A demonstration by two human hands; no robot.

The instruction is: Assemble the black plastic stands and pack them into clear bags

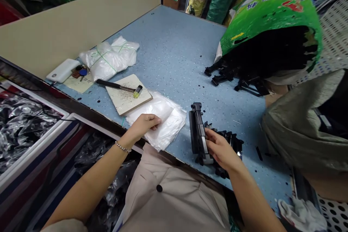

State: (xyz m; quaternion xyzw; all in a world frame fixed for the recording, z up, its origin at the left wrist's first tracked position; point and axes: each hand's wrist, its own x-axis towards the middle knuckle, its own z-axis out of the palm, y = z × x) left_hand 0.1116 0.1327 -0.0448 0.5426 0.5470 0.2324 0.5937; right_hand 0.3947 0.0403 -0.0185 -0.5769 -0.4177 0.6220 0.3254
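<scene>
A stack of clear plastic bags point(170, 125) lies at the table's front edge. My left hand point(148, 123) is on the stack, thumb and fingers pinched together at its top bag. In my right hand point(220, 148) is a long black plastic part point(198, 130), gripped from its right side and standing up near the table edge. More black plastic parts point(233, 141) lie in a row just behind and right of that hand, partly hidden by it. A hammer point(116, 85) rests on a pale square board point(127, 103) beyond the bags.
Bundled plastic bags point(108, 58), a white power bank point(63, 70) and keys point(81, 71) sit at the left. A green sack point(272, 11) spills black parts at the right, beside a grey-green sack point(282, 127). Bins of bagged parts point(24, 130) stand lower left.
</scene>
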